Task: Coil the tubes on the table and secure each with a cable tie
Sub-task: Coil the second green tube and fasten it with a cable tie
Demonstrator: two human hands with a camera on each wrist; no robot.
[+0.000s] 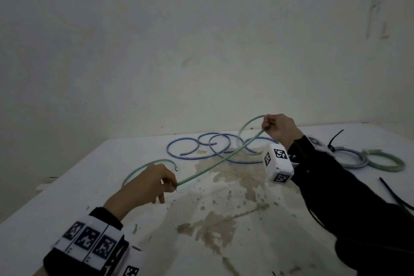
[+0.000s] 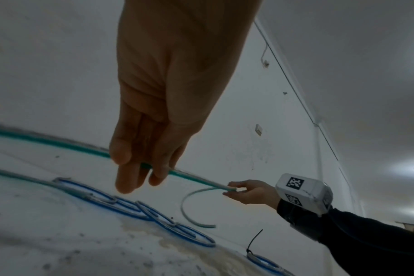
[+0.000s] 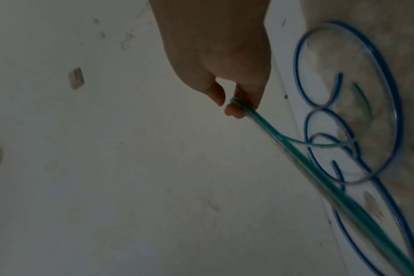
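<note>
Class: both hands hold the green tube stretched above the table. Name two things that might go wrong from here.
1. The green tube crosses over the loose blue tube; coiling may snag it.
2. The left hand and right hand only pinch the tube, so the springy free ends could slip loose.

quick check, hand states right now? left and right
Left hand: closed, fingers pinching the green tube near the table.
Right hand: closed, fingers pinching the same green tube further along, raised above the loose blue tube.
</note>
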